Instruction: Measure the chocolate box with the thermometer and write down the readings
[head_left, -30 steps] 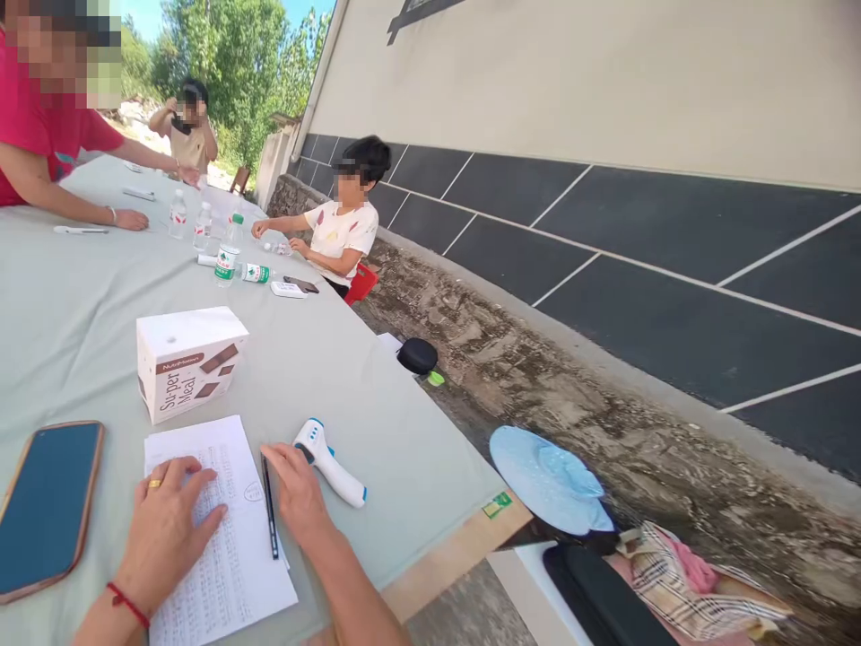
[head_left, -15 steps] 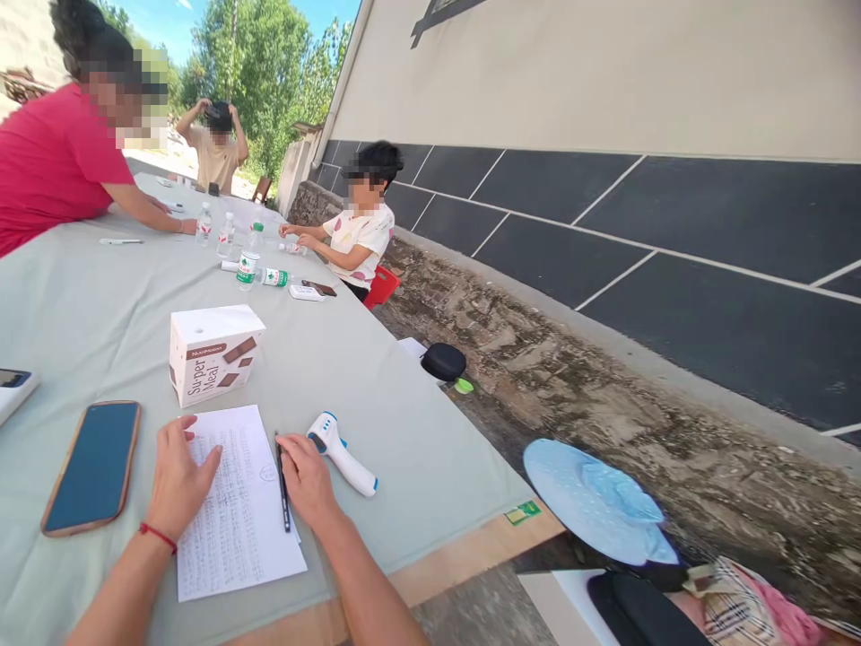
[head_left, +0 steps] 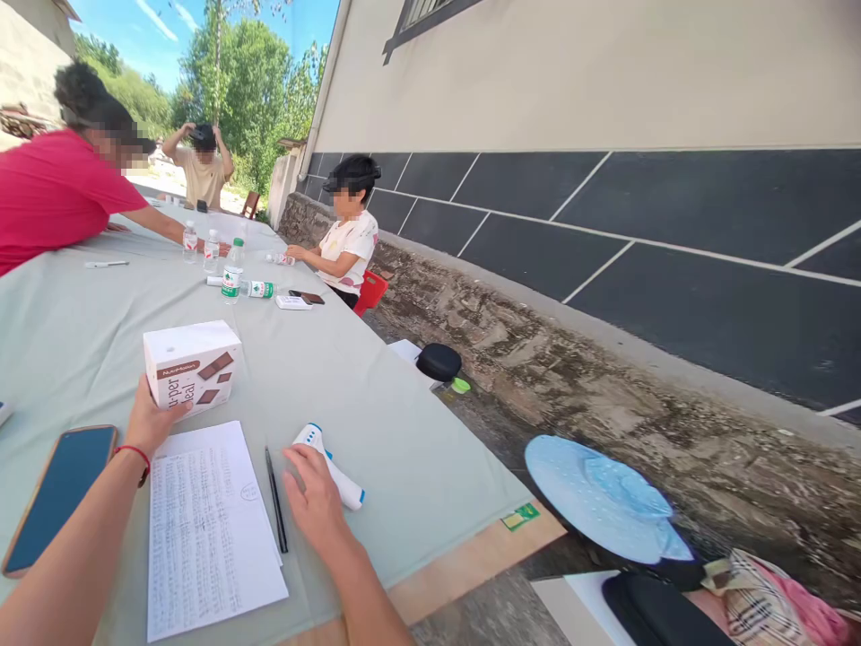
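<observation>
My left hand point(head_left: 149, 420) grips the lower left corner of a white and brown meal box point(head_left: 195, 345), its thumb across the printed front. The box stands on the cloth-covered table point(head_left: 377, 449). My right hand point(head_left: 315, 493) is open, fingers apart, beside a white and blue infrared thermometer point(head_left: 348, 489) and partly in front of it. Just left of that hand lies a black pen point(head_left: 276, 507). Sheets of paper covered in handwriting point(head_left: 202, 538) lie between my forearms. A phone in a brown case point(head_left: 57, 489) is partly covered by my left forearm.
Several water bottles point(head_left: 232, 274) stand or lie farther along the table. A person in red point(head_left: 60, 197) leans over it from the left; two others point(head_left: 346, 242) sit beyond. A light blue hat point(head_left: 605, 493) and a black case point(head_left: 439, 362) lie to the right, below the table.
My left hand has moved from the paper to the box and taken hold of it. The right hand has left the pen and opened. The person in red reaches farther across.
</observation>
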Demonstrator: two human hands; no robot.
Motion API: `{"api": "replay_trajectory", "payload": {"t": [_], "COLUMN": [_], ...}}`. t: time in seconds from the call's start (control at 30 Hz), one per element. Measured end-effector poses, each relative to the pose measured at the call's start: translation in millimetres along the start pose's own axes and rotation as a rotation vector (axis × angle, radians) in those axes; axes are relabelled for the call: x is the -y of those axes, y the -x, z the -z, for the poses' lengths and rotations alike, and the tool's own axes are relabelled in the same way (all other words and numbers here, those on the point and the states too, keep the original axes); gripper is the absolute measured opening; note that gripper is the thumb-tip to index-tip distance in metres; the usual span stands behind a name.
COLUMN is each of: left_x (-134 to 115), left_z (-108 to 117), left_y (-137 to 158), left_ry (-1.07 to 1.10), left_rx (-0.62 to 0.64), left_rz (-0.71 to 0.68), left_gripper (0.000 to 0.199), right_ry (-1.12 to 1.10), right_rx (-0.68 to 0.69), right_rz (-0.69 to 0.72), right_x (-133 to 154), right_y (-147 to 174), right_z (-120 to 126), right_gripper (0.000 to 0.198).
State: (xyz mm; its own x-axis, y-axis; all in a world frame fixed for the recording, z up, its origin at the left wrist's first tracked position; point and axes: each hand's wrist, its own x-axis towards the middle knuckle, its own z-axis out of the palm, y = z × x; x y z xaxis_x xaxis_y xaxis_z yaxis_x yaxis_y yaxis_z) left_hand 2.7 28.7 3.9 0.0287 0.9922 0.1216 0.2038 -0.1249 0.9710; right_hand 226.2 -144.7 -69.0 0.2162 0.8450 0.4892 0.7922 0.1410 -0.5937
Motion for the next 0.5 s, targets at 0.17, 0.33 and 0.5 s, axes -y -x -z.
{"api": "replay_trajectory", "payload": {"t": [0.17,0.33,0.5], "left_x": [-14,-36,-26], "left_z": [3,9,4], "left_y": [5,36,75], "left_ry": [-0.097,0.072,0.084], "left_rx": [-0.072,-0.105,-0.072], "left_rz": [0.031,0.067,0.063], "left_gripper": [0.072,0.065,0.065], "right_ry": [0.352,0.428,0.231], "right_rx": [-0.080,0.225,0.231], "right_rz": [-0.203,-0.339,-0.489], "right_x": [-31,-40,-15], "right_y": [5,-1,-15], "right_z": [35,51,45], "right_gripper": [0.048,0.052,0.042]}}
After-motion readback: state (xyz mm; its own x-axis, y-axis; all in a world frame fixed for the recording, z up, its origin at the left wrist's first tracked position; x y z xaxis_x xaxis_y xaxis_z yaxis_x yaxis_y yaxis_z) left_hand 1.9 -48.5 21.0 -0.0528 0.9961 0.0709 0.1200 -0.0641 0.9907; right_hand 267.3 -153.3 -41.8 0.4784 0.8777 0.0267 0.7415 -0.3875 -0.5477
